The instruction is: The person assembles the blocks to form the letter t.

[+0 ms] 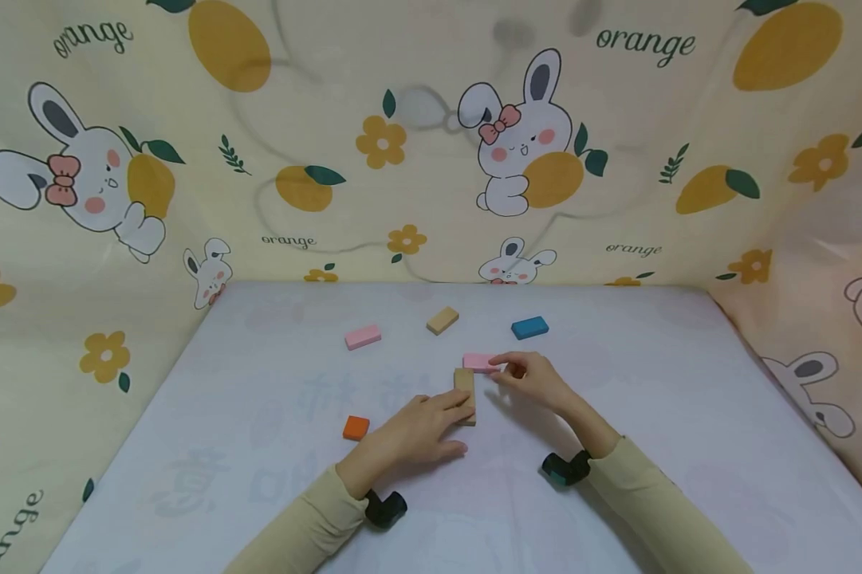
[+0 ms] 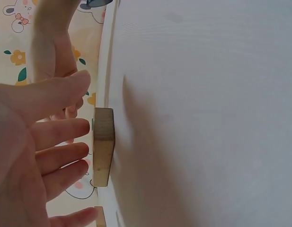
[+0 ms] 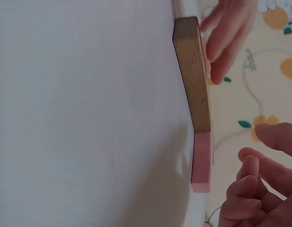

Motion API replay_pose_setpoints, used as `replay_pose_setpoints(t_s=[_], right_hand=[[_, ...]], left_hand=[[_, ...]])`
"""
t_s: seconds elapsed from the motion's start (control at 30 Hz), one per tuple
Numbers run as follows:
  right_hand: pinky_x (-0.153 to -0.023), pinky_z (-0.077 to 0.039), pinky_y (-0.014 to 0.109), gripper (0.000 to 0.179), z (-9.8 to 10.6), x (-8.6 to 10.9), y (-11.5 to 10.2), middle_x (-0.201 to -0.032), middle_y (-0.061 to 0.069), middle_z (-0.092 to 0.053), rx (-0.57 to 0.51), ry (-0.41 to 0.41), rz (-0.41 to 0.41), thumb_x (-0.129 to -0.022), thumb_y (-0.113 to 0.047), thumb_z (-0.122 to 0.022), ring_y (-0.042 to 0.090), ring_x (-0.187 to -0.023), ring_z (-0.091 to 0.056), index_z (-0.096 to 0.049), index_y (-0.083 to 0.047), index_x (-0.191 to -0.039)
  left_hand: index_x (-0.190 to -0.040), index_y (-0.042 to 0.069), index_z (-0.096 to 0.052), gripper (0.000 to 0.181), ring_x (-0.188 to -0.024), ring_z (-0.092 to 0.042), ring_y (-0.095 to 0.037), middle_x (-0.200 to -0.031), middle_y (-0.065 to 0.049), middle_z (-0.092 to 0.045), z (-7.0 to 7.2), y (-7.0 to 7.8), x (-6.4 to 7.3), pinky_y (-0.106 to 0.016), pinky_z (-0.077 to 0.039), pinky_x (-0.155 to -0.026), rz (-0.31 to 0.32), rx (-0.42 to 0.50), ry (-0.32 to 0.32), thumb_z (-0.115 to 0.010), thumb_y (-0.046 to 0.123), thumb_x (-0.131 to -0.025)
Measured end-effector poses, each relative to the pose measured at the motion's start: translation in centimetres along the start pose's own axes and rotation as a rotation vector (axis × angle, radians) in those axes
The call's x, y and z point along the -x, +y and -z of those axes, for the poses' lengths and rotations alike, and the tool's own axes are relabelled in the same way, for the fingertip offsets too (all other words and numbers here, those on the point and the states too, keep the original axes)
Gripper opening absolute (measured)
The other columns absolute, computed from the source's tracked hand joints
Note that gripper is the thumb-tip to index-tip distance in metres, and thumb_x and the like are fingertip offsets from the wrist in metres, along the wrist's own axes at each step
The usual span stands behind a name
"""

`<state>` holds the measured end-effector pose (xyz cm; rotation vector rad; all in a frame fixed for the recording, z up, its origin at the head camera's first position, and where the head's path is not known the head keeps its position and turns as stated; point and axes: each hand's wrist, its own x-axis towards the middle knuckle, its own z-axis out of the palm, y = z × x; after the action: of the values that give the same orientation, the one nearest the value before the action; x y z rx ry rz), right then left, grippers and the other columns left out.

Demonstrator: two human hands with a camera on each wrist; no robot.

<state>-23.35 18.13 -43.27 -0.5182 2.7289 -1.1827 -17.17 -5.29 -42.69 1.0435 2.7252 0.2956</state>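
My left hand (image 1: 423,426) lies over the near end of a long tan wooden block (image 1: 463,379), its fingers extended and fingertips on the block's top. Part of that block is hidden under the fingers. At its far end a pink block (image 1: 477,363) lies crosswise, pointing right; in the right wrist view the pink block (image 3: 201,161) meets the wooden block (image 3: 192,75) end to end. My right hand (image 1: 538,379) hovers by the pink block's right end. The right wrist view shows its thumb and loosely bent fingers (image 3: 250,165) spread, with nothing between them.
Farther back on the white table (image 1: 617,351) lie another pink block (image 1: 363,337), a tan block (image 1: 442,320) and a blue block (image 1: 529,328). An orange block (image 1: 356,428) sits left of my left hand. A printed cloth (image 1: 431,159) rises behind the table.
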Motion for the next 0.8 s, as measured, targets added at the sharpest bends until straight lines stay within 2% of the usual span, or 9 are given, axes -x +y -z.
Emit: replay_pose_setpoints(t_s=[0.17,0.37,0.47,0.6,0.7,0.8], right_hand=[[-0.058,-0.037,0.017,0.029,-0.3,0.4,-0.6,-0.073,0.008,-0.06,0.051,-0.024,0.058,-0.089,-0.014,-0.066,0.008,-0.066,-0.046,-0.067,0.002,-0.113],[-0.057,-0.039,0.017,0.028,-0.7,1.0,-0.9,-0.074,0.006,-0.061,0.108,-0.038,0.131,-0.088,-0.012,-0.067,0.004,-0.065,-0.044,-0.066,0.003,-0.112],[-0.058,-0.039,0.017,0.028,-0.8,1.2,-1.1,-0.076,0.005,-0.061,0.147,-0.039,0.167,-0.088,-0.012,-0.067,0.004,-0.066,-0.045,-0.066,0.003,-0.112],[-0.064,-0.044,0.019,0.03,-1.0,1.7,-1.3,-0.086,0.006,-0.063,0.215,-0.052,0.19,-0.088,-0.016,-0.068,0.009,-0.074,-0.051,-0.067,0.0,-0.113],[-0.075,-0.052,0.027,0.031,-1.1,2.0,-1.5,-0.101,0.01,-0.064,0.278,-0.07,0.197,-0.088,-0.019,-0.069,0.018,-0.087,-0.057,-0.067,-0.003,-0.115],[-0.084,-0.054,0.038,0.032,-1.2,2.3,-1.7,-0.112,0.014,-0.063,0.338,-0.072,0.225,-0.088,-0.02,-0.069,0.023,-0.097,-0.059,-0.067,-0.003,-0.115]], left_hand=[[-0.145,0.015,-0.045,0.06,-0.139,-0.045,-0.018,-0.155,-0.002,-0.04,0.4,-0.1,0.2,-0.046,-0.042,-0.109,-0.018,0.008,0.022,-0.061,0.041,-0.093],[-0.141,0.015,-0.049,0.055,-0.139,-0.045,-0.019,-0.152,-0.002,-0.045,0.6,-0.2,0.2,-0.046,-0.04,-0.11,0.001,0.052,0.042,-0.06,0.038,-0.094],[-0.139,0.015,-0.052,0.051,-0.137,-0.048,-0.018,-0.149,0.0,-0.048,0.5,-0.4,0.0,-0.045,-0.042,-0.109,0.001,0.046,0.063,-0.059,0.038,-0.095],[-0.132,0.013,-0.059,0.043,-0.129,-0.056,-0.018,-0.139,-0.001,-0.059,0.5,-0.8,-0.1,-0.041,-0.047,-0.104,-0.047,0.02,0.134,-0.059,0.034,-0.095],[-0.124,0.01,-0.063,0.035,-0.12,-0.062,-0.018,-0.127,-0.003,-0.067,0.6,-1.1,-0.1,-0.038,-0.05,-0.1,-0.081,0.041,0.2,-0.06,0.029,-0.094],[-0.121,0.009,-0.065,0.032,-0.115,-0.065,-0.019,-0.12,-0.004,-0.07,0.8,-1.4,0.1,-0.037,-0.051,-0.098,-0.076,0.076,0.242,-0.062,0.025,-0.093]])
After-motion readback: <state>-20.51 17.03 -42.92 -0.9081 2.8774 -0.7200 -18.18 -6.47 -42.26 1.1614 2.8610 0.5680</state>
